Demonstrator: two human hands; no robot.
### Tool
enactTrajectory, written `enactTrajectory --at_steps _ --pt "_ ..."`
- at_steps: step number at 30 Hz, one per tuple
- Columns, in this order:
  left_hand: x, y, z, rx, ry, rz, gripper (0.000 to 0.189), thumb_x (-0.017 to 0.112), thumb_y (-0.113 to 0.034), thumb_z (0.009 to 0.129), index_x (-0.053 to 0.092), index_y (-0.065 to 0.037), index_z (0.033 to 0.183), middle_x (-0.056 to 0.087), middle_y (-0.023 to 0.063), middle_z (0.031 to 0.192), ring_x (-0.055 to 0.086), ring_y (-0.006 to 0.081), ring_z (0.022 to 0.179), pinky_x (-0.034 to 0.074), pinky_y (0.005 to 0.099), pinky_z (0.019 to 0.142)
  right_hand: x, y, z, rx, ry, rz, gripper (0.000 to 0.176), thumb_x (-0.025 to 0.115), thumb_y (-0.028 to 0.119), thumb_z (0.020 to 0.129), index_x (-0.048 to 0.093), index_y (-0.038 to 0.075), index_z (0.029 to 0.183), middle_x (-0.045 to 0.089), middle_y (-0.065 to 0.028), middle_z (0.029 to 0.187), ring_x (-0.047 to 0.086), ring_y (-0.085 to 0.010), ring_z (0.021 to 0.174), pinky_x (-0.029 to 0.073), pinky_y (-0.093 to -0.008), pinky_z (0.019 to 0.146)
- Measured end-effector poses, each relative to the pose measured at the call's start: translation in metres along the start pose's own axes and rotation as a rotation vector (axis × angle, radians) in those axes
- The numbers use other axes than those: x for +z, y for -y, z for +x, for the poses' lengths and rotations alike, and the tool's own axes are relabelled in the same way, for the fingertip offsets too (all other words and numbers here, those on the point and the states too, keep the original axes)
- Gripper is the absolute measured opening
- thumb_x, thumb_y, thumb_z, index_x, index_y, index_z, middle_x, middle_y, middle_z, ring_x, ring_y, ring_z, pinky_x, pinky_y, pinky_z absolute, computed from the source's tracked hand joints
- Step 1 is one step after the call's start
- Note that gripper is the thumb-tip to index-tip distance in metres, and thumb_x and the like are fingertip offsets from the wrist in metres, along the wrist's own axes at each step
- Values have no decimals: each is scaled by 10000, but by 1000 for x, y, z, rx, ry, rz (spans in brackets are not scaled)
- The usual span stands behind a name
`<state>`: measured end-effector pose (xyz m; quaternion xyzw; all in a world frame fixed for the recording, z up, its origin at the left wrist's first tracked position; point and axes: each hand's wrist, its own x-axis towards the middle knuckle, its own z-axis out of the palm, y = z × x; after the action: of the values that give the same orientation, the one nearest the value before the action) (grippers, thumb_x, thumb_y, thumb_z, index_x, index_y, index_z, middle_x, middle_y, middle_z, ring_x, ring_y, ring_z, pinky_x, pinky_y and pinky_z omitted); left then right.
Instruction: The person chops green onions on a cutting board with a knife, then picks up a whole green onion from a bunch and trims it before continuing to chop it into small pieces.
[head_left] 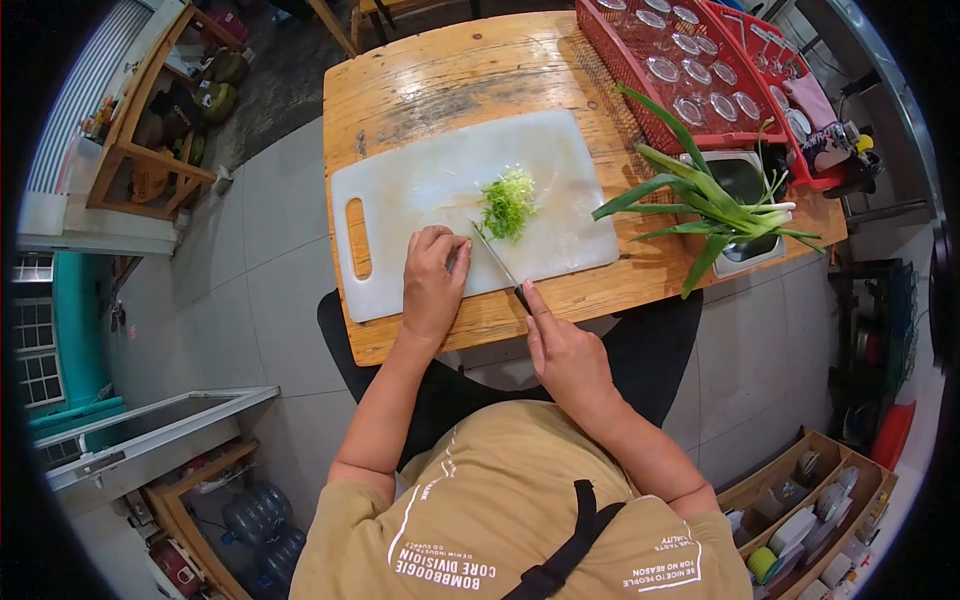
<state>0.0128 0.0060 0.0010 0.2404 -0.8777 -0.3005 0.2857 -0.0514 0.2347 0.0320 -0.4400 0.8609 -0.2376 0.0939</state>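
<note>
Right grip: right hand closed tight round the knife handle.
Left grip: left hand curled on the cutting board, right beside the blade; can't tell if it's pinning anything.
Chopped scallions: just past the knife tip, blade angled diagonally at them, left hand nearer.

Quick count on the one table!
Near: one cutting board, one knife, one heap of chopped greens. Far right: two red racks, one bunch of spring onions, one metal tray.
</note>
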Motion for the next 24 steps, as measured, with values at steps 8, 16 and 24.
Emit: enactTrajectory --at_steps 8,16,24 --pt "-3 -3 -2 37 -34 -2 92 786 13 932 798 43 1017 722 144 1058 666 345 1019 565 439 909 -12 4 -4 -6 24 238 602 653 202 1125 490 139 1701 728 -182 792 727 -376 665 595 -510 624" --pt "-2 1 -1 39 -19 19 106 789 12 922 806 40 1024 729 143 1067 671 346 1026 569 438 925 -11 5 -4 11 34 233 581 655 199 1124 517 159 1687 704 -179 735 707 -392 629 581 -518 611" --pt "-1 0 0 37 4 49 105 787 12 919 807 40 1018 732 147 1069 676 348 1041 569 446 932 5 3 5 -30 38 97 640 657 223 1115 466 152 1722 704 -165 711 704 -370 592 596 -505 590"
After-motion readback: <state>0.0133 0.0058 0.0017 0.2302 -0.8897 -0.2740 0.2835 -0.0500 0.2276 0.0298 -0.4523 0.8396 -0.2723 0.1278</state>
